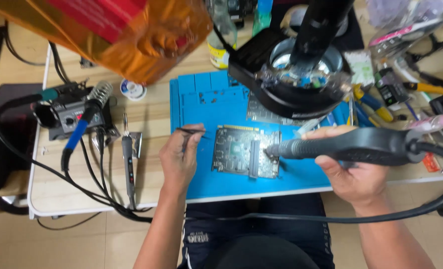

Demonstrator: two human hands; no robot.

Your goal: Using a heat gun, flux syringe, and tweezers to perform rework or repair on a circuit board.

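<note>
A dark green circuit board lies flat on a blue work mat. My left hand rests on the mat just left of the board and holds thin black tweezers, tips pointing right over the board's top left corner. My right hand grips a black hot-air handpiece with a thick black cable. Its metal nozzle points left and sits at the board's right edge, beside a long grey connector.
A black microscope with ring light hangs over the mat's far side. A soldering station, a soldering iron and cables lie at left. Pliers and hand tools crowd the right. An orange plastic bag hangs at top left.
</note>
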